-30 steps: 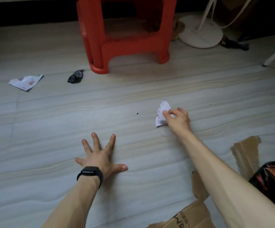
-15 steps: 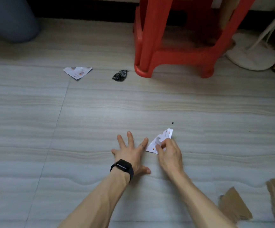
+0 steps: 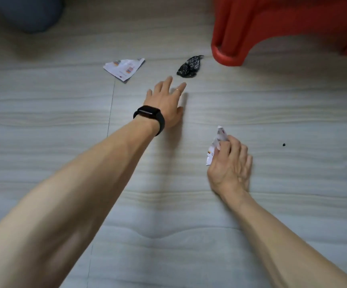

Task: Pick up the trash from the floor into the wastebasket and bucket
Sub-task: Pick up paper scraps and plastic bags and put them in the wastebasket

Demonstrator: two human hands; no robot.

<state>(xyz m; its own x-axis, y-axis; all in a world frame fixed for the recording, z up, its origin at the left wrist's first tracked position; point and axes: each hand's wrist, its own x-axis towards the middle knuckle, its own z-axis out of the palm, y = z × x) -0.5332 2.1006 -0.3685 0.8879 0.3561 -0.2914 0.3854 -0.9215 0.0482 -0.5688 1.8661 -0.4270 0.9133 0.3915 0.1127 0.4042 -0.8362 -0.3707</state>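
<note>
Trash collection from a tiled floor, head view.
A crumpled paper scrap (image 3: pixel 217 142) is pinched in the right hand (image 3: pixel 230 165) just above the floor (image 3: pixel 272 104); the left hand (image 3: pixel 166 102), fingers extended, reaches near a black wrapper (image 3: pixel 189 66) beside a red stool (image 3: pixel 272 28); a printed paper (image 3: pixel 124 68) lies left.

Red stool (image 3: pixel 282 23), black speckled wrapper (image 3: pixel 189 66) (pale streaked floor (image 3: pixel 43 142))

Red stool on a pale floor

A red plastic stool (image 3: pixel 282 28) stood at the upper right – only its lower legs in view – on a pale, wood-grained floor (image 3: pixel 251 104). A thin dark seam (image 3: pixel 110 109) ran down the floor left of centre, and a small dark speck (image 3: pixel 284 144) lay well right of it. A black wristband (image 3: pixel 149 114) was worn.
</note>
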